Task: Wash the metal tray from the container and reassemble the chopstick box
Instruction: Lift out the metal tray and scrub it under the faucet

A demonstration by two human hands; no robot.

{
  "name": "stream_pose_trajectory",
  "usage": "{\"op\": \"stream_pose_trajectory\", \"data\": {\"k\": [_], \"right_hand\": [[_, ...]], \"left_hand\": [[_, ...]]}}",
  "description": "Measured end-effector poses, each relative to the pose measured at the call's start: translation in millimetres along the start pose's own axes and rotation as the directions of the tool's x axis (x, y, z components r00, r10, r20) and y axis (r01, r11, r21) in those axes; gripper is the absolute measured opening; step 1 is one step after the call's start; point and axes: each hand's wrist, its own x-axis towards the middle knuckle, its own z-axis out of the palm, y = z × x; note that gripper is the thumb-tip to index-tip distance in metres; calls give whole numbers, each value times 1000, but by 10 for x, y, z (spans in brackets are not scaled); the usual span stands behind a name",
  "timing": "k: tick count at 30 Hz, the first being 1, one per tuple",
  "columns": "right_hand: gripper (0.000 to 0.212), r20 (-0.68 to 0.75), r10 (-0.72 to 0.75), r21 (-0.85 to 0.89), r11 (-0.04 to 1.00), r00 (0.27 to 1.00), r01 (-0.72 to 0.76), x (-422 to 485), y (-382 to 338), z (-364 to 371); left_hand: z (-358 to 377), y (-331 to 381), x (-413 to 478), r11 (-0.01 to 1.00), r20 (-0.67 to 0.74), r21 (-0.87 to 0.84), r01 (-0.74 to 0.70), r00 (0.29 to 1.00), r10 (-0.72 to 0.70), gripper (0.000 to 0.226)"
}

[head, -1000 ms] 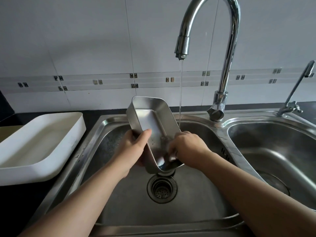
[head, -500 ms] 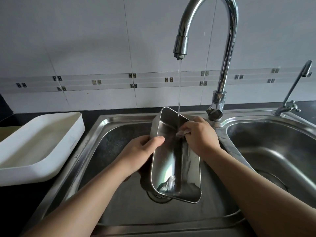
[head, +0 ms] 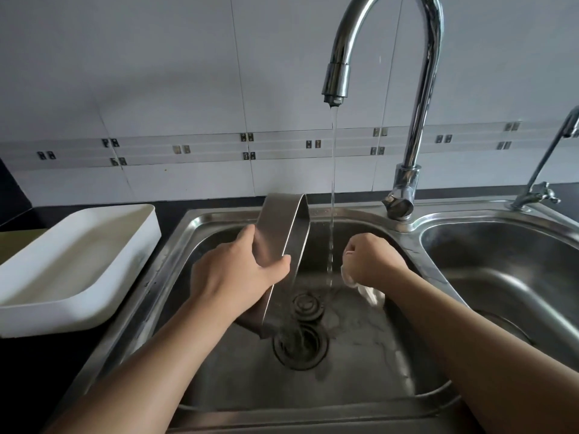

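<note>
Gripping the tray [head: 279, 227] on edge over the sink [head: 360, 377], above the drain [head: 300, 346], is the left hand [head: 238, 274]. At the tray's 3 o'clock, clear of it, the right hand [head: 372, 261] clenches a white cloth [head: 371, 294]; water [head: 332, 183] falls between them. A white container [head: 78, 261] sits at the sink's 9 o'clock.

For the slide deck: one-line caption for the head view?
Left hand holds metal tray tilted over sink; right hand grips white cloth beside water stream.

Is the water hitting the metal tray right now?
No, the stream falls clear of the metal tray, between it and the right hand gripping a cloth.
</note>
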Motion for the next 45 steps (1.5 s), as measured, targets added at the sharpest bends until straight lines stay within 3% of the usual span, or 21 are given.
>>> {"op": "stream_pose_trajectory", "data": {"k": [5,7,9,11,14,18,20,22,24,26,27,28,30,31,33,35,36,39,41,43,45], "right_hand": [[28,45,24,-9,1000,999,-24,-38,-56,-38],[26,137,50,23,998,989,-53,-51,-71,-54],[19,251,70,87,992,966,-95,-67,-83,-39],[14,270,54,192,975,961,-108,-74,-71,-9],[20,300,32,290,949,953,-123,-64,-45,1],[54,448,2,274,952,894,-139,-83,-31,-66],[46,467,-10,222,969,884,-106,-105,-42,-54],[28,436,-10,206,974,900,-89,-111,-53,-30],[27,376,-2,194,978,927,-77,-108,-66,-16],[29,308,1,179,982,951,-59,-104,-76,-36],[30,279,1,168,985,960,-50,-100,-81,-48],[30,262,0,160,986,965,-44,-96,-90,-57],[24,261,8,164,985,965,-52,-100,-121,-69],[19,271,18,180,981,962,-69,-102,-138,-71],[15,292,46,222,968,955,-114,-110,-161,-78],[15,303,61,226,965,951,-133,-114,-155,-95],[16,309,66,230,963,949,-142,-118,-144,-105],[27,353,77,316,928,933,-196,-152,-125,-142],[47,367,69,428,873,928,-234,-144,-124,-145],[58,296,87,565,787,951,-248,-100,-112,-138],[58,227,125,680,690,966,-249,-22,-82,-118]], "left_hand": [[-55,-2,41,990,-65,138,38,997,-29,59],[-49,-29,52,988,-43,141,68,997,-63,63],[-32,-61,47,992,-4,74,105,994,-105,65],[-2,-99,61,969,78,-148,196,979,-186,56],[34,-134,75,801,286,-457,387,916,-280,48],[4,-108,62,589,499,-569,573,810,-307,50],[-66,-73,33,479,604,-590,650,749,-272,51],[-91,-61,20,475,651,-565,674,718,-246,51],[-31,-93,23,591,586,-522,615,762,-275,51],[106,-203,79,877,319,-307,370,908,-272,46],[145,-230,94,953,153,-178,245,964,-220,46],[148,-221,90,979,19,-161,125,992,-124,43],[123,-168,49,935,-69,-335,-117,993,100,32],[129,-124,8,884,3,-427,-192,977,214,33],[133,21,-118,856,289,-456,-245,868,403,54],[154,112,-210,891,489,-348,-292,754,438,65],[190,121,-219,898,514,-304,-319,738,436,60],[223,110,-205,850,417,-338,-404,746,519,40],[221,74,-185,818,296,-408,-405,789,539,43],[215,44,-148,813,185,-466,-351,859,477,50],[201,28,-120,819,164,-529,-224,919,357,50]]}}
